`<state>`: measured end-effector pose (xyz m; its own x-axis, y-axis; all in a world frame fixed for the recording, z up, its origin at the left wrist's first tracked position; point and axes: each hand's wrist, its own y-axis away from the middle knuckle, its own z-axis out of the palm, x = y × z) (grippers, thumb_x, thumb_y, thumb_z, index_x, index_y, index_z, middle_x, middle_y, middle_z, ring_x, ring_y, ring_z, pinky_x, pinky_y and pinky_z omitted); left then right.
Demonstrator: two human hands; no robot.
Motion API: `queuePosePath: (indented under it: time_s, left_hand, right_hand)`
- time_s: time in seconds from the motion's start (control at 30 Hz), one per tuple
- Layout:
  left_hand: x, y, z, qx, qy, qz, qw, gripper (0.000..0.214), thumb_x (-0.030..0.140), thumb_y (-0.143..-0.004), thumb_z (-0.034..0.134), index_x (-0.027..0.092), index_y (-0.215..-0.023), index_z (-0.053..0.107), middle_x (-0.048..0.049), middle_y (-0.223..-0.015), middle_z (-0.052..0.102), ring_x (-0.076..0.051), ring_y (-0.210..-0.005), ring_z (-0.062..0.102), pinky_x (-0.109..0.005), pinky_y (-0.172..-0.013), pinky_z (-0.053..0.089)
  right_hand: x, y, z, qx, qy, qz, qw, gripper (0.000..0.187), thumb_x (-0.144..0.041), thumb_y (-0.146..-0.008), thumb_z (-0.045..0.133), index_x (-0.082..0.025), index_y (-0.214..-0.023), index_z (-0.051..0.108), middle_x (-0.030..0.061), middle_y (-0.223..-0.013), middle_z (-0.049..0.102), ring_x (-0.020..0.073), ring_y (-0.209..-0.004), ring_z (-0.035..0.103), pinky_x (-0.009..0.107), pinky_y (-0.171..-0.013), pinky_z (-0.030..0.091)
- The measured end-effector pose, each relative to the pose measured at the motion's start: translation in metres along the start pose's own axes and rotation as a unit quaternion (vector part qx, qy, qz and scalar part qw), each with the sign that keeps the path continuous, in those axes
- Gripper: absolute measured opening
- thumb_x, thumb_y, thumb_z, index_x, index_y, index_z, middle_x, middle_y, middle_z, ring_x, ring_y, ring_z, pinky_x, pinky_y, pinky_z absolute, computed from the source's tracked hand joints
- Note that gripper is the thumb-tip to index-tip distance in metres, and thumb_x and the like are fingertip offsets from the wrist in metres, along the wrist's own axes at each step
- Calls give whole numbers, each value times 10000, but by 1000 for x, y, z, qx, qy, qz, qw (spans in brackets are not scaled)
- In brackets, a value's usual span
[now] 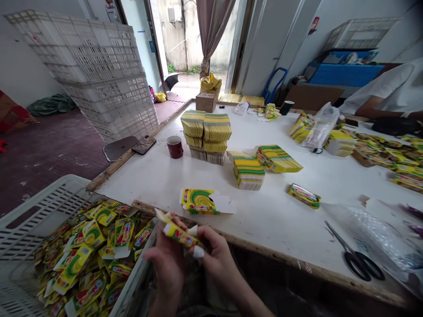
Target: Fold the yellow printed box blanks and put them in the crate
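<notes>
A small yellow-and-green crayon box (181, 234), with an end flap standing up, is held between my hands just in front of the table edge. My left hand (169, 268) supports it from behind with curled fingers, the thumb sticking out to the side. With white covers on thumb and forefinger tips, my right hand (216, 253) grips the box's right end. Flat on the table just beyond lies an unfilled crayon carton (200, 201) with a white flap. To my left, a white plastic basket (74, 181) contains many similar small boxes.
Stacks of flattened cartons (216, 127) stand behind a maroon mug (175, 147) and phone (144, 144). Carton bundles (248, 169) lie mid-table. Black-handled scissors (355, 259) and a clear plastic bag (380, 233) are at right. A person in a white sleeve (393, 90) sits far right. White crates (109, 66) tower at left.
</notes>
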<state>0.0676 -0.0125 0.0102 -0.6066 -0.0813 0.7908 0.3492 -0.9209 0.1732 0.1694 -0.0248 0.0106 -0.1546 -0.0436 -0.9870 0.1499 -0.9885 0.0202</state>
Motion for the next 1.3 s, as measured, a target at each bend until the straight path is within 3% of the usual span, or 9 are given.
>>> queuePosePath:
  time_s: [0.23, 0.5, 0.7, 0.77, 0.87, 0.93, 1.07, 1.17, 1.3]
  left_hand:
    - [-11, -2, -10, 65, -28, -46, 996, 353, 448, -584, 850, 197, -763, 679, 9, -747, 689, -120, -649, 610, -180, -604, 510]
    - [8, -20, -33, -27, -162, 54, 985, 317, 374, -592, 850, 171, -804, 729, -46, -734, 703, -178, -694, 640, -228, -633, 538]
    - [54, -17, -27, -151, -160, 44, 975, 932, 572, -460, 862, 129, -1231, 584, -212, -1216, 601, -357, -1137, 556, -371, -932, 503]
    - [66, -14, -26, -207, -246, 3, 947, 1054, 478, -325, 929, 121, -1253, 581, -219, -1286, 552, -407, -1229, 471, -436, -1053, 406]
    - [62, -10, -23, -339, -417, -17, 843, 1023, 253, -340, 946, 226, -1287, 561, -150, -1323, 541, -420, -1257, 441, -539, -1091, 320]
    - [47, -7, -22, -397, -459, -22, 794, 846, 213, -516, 874, 283, -1289, 538, -105, -1288, 574, -371, -1189, 520, -515, -1021, 414]
    - [13, -1, -24, -294, -518, 43, 803, 697, 270, -652, 775, 227, -1282, 482, -125, -1153, 639, -332, -1028, 614, -459, -874, 506]
    - [-1, 5, -27, -266, -542, 102, 790, 782, 340, -642, 790, 189, -1320, 433, -174, -1164, 627, -362, -1029, 610, -482, -853, 500]
    - [-4, 7, -26, -326, -522, 156, 773, 631, 276, -729, 720, 224, -1289, 436, -155, -1223, 590, -316, -1100, 586, -425, -902, 478]
  right_hand:
    - [2, -8, -13, 12, -56, 11, 998, 213, -357, -726, 719, -177, -749, 609, -9, -718, 582, 132, -671, 500, 231, -620, 417]
    - [-19, -3, -48, -92, 245, -66, 963, 146, -268, -863, 592, -212, -906, 720, 20, -751, 618, 154, -705, 574, 243, -621, 415]
    - [-43, 4, -62, -114, 393, -117, 905, 286, -111, -867, 494, -245, -1031, 686, 33, -828, 625, 164, -752, 591, 256, -648, 458]
    - [-48, 6, -59, -142, 470, -163, 856, 286, -117, -884, 489, -269, -1008, 696, 31, -793, 625, 175, -740, 568, 279, -651, 463]
    - [-47, 8, -51, -163, 508, -248, 809, 228, -170, -896, 537, -310, -987, 691, 16, -823, 657, 198, -840, 569, 415, -908, 444]
    - [-39, 9, -48, -99, 483, -284, 822, 303, -174, -884, 555, -339, -1128, 628, 39, -1053, 651, 242, -1068, 543, 535, -1092, 270]
    - [-12, 9, -47, 100, 285, -188, 935, 703, -344, -828, 629, -260, -1438, 291, 150, -1438, 382, 321, -1371, 310, 558, -1113, 266]
    - [3, 7, -41, 43, 39, 0, 998, 610, -511, -840, 560, -195, -1348, 443, 160, -1257, 576, 315, -1202, 532, 502, -999, 440]
    - [8, 2, -28, -22, -137, 123, 983, 496, -503, -785, 643, -194, -1172, 613, 105, -1067, 686, 282, -1000, 644, 464, -943, 486]
